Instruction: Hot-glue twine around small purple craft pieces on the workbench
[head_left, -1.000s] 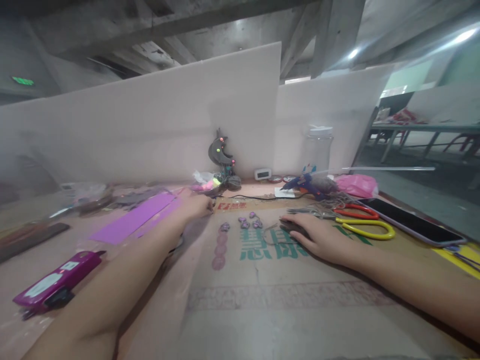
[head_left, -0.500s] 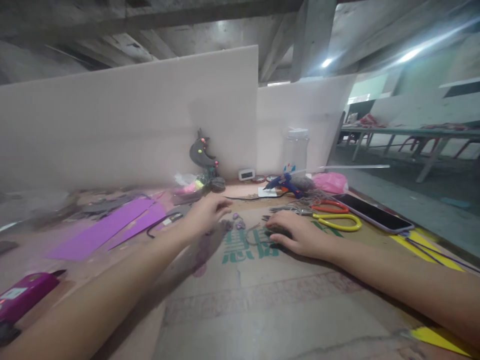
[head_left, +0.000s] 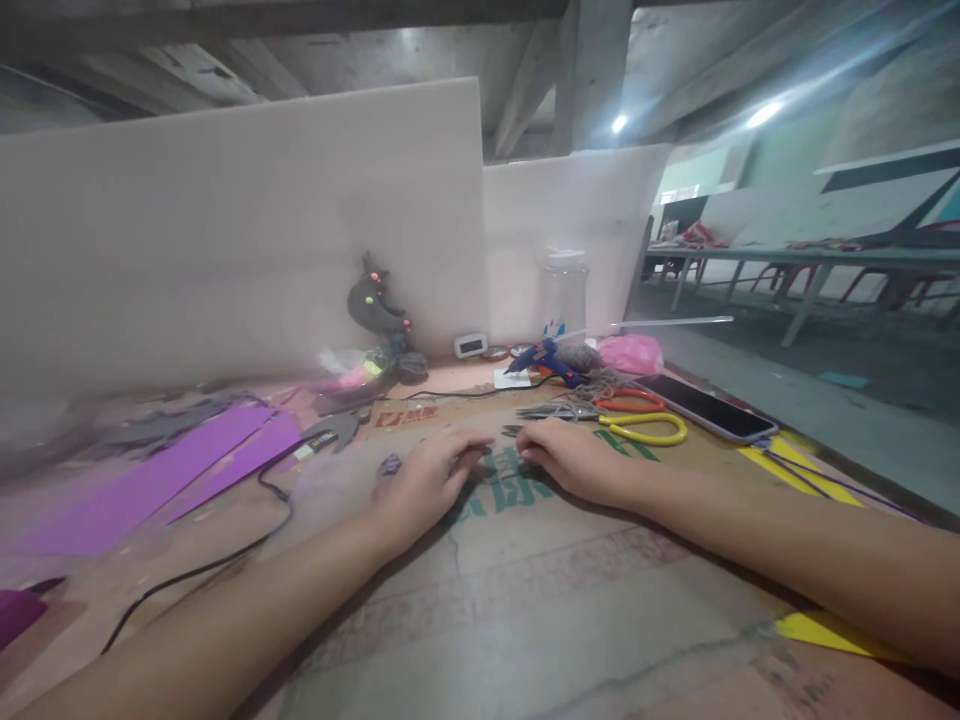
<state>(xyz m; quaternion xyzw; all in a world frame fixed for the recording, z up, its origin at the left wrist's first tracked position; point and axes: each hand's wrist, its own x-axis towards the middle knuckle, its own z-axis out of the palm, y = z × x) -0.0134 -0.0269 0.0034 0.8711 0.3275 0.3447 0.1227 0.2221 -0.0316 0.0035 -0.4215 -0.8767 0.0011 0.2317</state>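
Note:
My left hand (head_left: 441,472) hovers low over the cardboard sheet (head_left: 480,600), its fingers bent toward the thumb and pointing right. Whatever is in that pinch is hidden or too small to name. Facing it, my right hand (head_left: 566,458) rests by the green printed letters with curled fingers, and its fingertips hide anything they hold. A small purple-grey piece (head_left: 390,464) lies left of my left hand. Just behind my right hand are yellow-handled scissors (head_left: 651,429), their blades partly covered, and an orange-handled tool (head_left: 630,401).
A blue glue gun (head_left: 541,362) stands at the back before a clear jar (head_left: 564,295). Purple sheets (head_left: 161,475) and a black cable (head_left: 202,572) lie left. A phone (head_left: 705,408) lies right. A dark moon-shaped ornament (head_left: 375,305) stands by the white panel (head_left: 300,220).
My left hand has come right, closer to my right hand, and its fingers have drawn together. Some small purple-grey pieces are now out of sight. The view has turned slightly right.

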